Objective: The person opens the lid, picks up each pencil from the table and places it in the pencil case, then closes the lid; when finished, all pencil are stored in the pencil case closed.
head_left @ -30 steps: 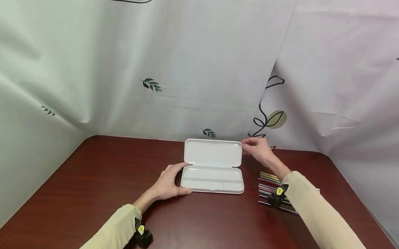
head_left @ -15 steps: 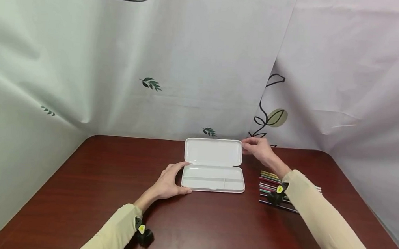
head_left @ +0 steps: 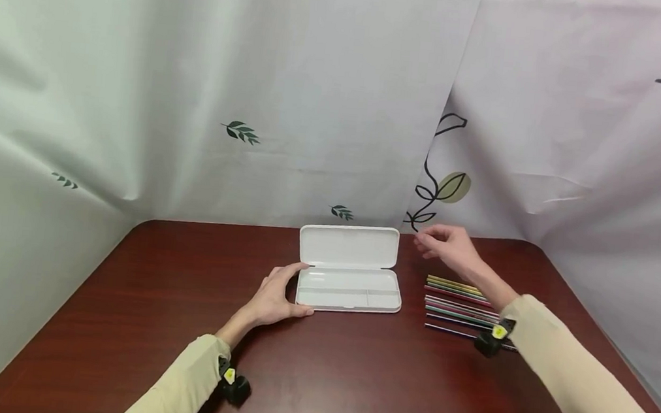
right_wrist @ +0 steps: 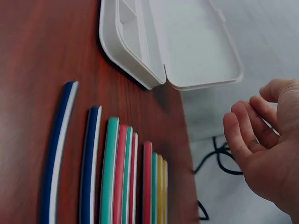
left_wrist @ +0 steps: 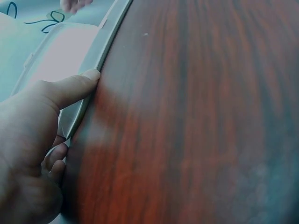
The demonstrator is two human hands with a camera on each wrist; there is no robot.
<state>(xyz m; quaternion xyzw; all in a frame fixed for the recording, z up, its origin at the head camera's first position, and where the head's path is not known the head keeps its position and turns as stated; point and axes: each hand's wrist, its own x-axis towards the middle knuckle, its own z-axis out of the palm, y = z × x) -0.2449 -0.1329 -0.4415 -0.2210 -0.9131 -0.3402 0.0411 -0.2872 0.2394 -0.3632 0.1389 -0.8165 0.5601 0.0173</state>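
Observation:
A white pencil case [head_left: 332, 280] lies on the table with its lid [head_left: 349, 245] raised at the back. Its base has a long compartment and smaller sections, with nothing in them. My left hand [head_left: 271, 300] grips the case's left end, thumb [left_wrist: 86, 83] on the front edge and fingers round the back. My right hand [head_left: 451, 248] hovers just right of the lid, apart from it. In the right wrist view that hand [right_wrist: 264, 133] has loosely curled fingers and holds nothing.
Several pencil-like striped sticks [right_wrist: 107, 172], in blue, green, red and yellow with white, lie side by side right of the case, under my right forearm. The dark red wooden table [head_left: 327, 377] ends at a pale printed curtain [head_left: 316, 100] behind.
My right hand has let go of the lid's right edge and moved a little to the right. The lid stays raised. My left hand keeps its hold on the case.

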